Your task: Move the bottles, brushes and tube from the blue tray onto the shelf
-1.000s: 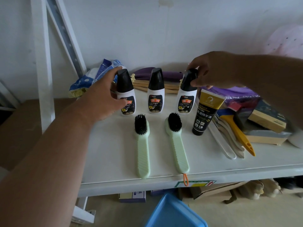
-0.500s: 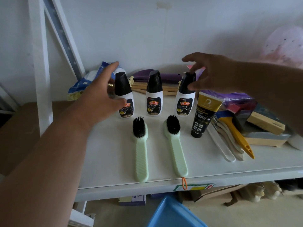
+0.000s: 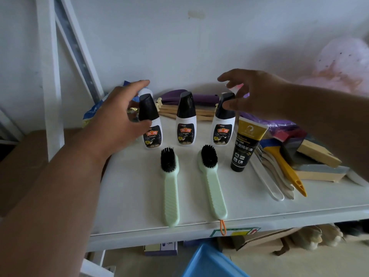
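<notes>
Three white bottles with black caps stand in a row on the white shelf (image 3: 129,206): left bottle (image 3: 152,134), middle bottle (image 3: 186,126), right bottle (image 3: 223,128). In front of them lie two green brushes (image 3: 170,188) (image 3: 212,184), bristles up. A black and gold tube (image 3: 245,144) stands on its cap to the right. My left hand (image 3: 119,116) curves around the left bottle with fingers apart, thumb at its shoulder. My right hand (image 3: 257,94) hovers spread over the right bottle, thumb beside its cap. A corner of the blue tray (image 3: 209,262) shows below the shelf.
Right of the tube lie a yellow shoehorn (image 3: 285,168), white shoehorns (image 3: 267,182) and stacked blocks (image 3: 317,154). Wooden sticks (image 3: 203,114) and a purple item (image 3: 203,97) lie behind the bottles, a blue bag (image 3: 93,110) at back left. The shelf post (image 3: 50,76) stands left.
Both hands have opened: the right hand's fingers lifted off the right bottle's cap, and the left hand loosened from the left bottle. The bottles stay upright.
</notes>
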A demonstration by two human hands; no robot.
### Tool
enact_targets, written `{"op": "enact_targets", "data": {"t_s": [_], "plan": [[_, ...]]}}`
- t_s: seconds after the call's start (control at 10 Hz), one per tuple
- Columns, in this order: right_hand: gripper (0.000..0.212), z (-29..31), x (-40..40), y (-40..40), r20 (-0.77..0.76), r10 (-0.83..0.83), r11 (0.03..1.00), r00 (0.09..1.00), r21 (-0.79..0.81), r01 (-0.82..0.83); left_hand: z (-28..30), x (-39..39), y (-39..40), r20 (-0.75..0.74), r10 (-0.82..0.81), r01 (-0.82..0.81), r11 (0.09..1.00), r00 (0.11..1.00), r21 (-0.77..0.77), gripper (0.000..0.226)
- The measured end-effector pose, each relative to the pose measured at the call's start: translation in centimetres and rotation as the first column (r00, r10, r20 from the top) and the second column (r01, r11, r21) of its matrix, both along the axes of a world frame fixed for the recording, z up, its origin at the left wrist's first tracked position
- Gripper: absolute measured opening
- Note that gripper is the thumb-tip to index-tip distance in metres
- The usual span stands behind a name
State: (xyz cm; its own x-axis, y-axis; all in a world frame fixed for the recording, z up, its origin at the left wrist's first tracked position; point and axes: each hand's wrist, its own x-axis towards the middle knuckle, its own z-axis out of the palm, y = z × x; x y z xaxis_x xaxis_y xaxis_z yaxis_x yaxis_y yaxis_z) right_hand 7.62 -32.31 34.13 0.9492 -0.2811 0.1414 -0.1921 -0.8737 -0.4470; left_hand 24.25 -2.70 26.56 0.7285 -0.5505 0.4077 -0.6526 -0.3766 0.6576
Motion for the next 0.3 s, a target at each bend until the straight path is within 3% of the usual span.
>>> {"op": "enact_targets", "data": {"t_s": [0.3], "plan": [[0.059,-0.01,-0.03,0.57,0.153,-0.015,0.998,0.988,-0.052,0.023,0.24,0.08,-0.05,-0.009,-0.025,0.025,0.998,1.000,-0.054,0.087]]}}
